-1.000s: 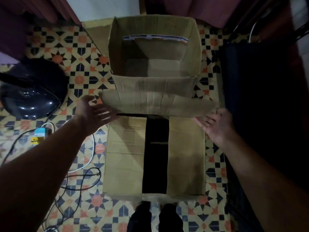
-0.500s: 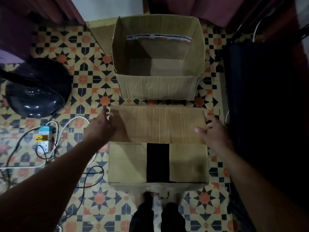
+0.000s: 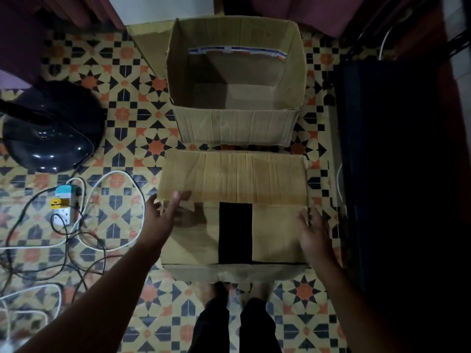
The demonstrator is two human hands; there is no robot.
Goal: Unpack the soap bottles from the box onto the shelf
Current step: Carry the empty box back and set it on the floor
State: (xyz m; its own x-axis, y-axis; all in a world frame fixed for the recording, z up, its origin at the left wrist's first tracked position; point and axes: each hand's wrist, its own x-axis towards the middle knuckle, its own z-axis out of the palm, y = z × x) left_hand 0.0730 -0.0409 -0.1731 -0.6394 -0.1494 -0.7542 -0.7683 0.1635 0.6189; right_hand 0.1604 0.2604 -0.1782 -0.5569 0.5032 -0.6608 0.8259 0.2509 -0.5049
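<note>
Star-patterned tiles (image 3: 155,146) bear a creased cardboard box (image 3: 277,233), left hand (image 3: 163,217) and right hand (image 3: 314,231) released against it.

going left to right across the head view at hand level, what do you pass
power strip → left hand → gap between box flaps → right hand

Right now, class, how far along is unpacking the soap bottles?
Done: the far flap of the near box lies folded back. In hand: the left hand and right hand are at the two inner flaps, nearly shut over a dark gap. Left: every bottle; none shows, nor any shelf.
</note>
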